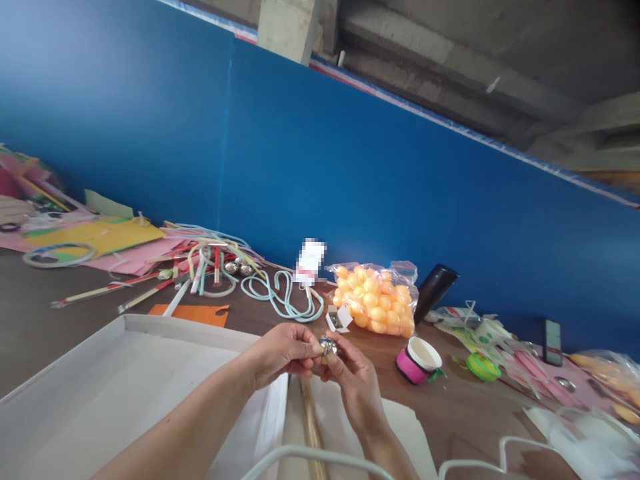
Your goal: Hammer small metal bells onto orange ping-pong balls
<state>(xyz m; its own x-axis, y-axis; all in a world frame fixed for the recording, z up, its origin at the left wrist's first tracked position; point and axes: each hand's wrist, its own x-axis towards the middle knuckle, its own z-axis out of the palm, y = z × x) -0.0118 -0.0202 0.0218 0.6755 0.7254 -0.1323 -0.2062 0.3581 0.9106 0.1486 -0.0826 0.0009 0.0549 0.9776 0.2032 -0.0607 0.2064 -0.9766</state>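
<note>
Pale cord (310,453) nearest me | silvery ball (328,347) between both hands, over the stick's (313,427) far end | right hand (356,377) grasps its right side; left hand (287,350) pinches its left edge | no long axis apparent

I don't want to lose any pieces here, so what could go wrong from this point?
The shiny metal piece is held at the fingertips of the left hand and right hand, so it might slip if either grip loosens. The small open box stands just beyond the hands, so a knock could tip it and spill what is inside.
</note>
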